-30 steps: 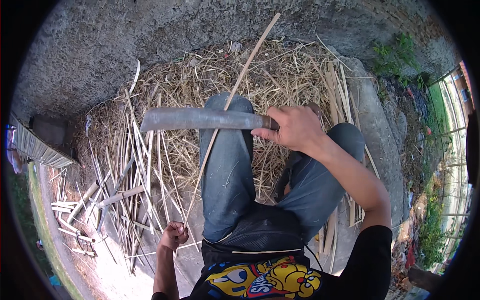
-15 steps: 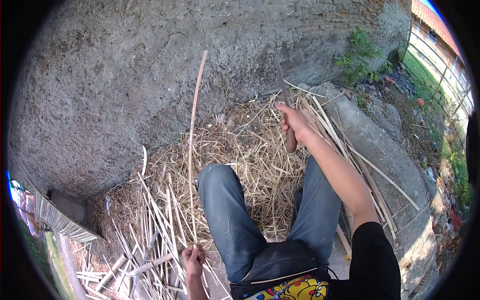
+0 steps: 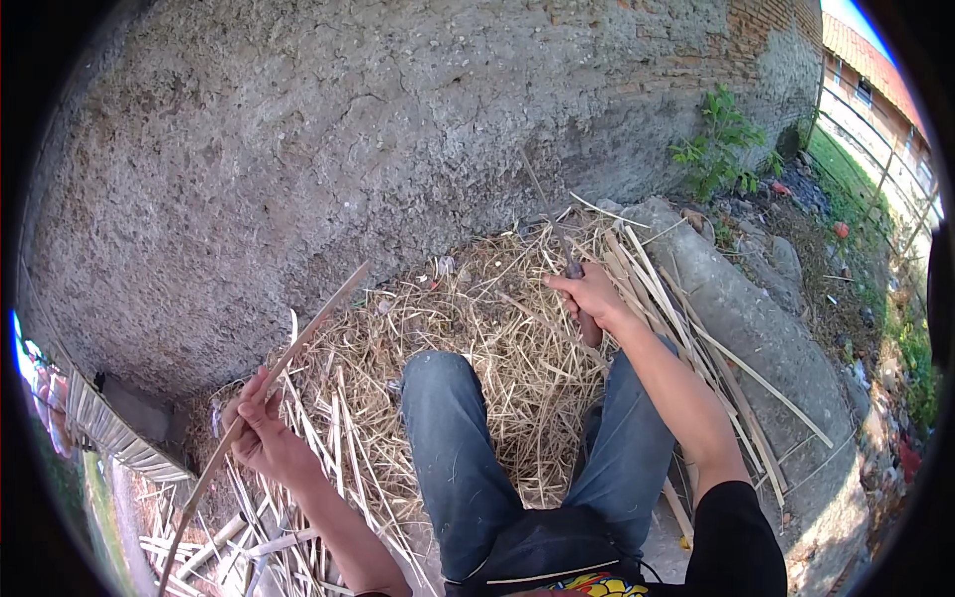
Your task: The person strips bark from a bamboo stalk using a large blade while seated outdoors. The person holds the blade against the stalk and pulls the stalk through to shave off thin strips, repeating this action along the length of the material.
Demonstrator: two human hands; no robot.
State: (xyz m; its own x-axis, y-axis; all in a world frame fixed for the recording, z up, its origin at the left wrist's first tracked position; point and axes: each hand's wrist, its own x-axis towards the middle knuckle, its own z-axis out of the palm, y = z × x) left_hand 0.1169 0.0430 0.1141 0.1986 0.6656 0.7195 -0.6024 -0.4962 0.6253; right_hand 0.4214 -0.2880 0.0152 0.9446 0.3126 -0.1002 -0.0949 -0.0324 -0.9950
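A long, thin bamboo strip (image 3: 316, 323) slants up to the right, and my left hand (image 3: 261, 428) is closed around it partway along, over the left pile. Its lower end runs down to the bottom left of the view. On the right, my right hand (image 3: 590, 301) grips the brown handle of a knife (image 3: 574, 269). The narrow, dark blade points up and slightly left toward the wall. Knife and strip are well apart. Below the knife are my knees and a bed of pale shavings (image 3: 527, 398).
A rough plastered wall (image 3: 298, 129) rises ahead. Split bamboo strips (image 3: 716, 348) lie along a stone slab (image 3: 786, 368) on the right. More cut pieces (image 3: 249, 542) are heaped at lower left. A green plant (image 3: 721, 144) grows beside the wall.
My left hand has risen and moved left with the strip, which has gone from nearly upright to slanting. My right hand and the knife have dropped slightly, the blade leaning further left.
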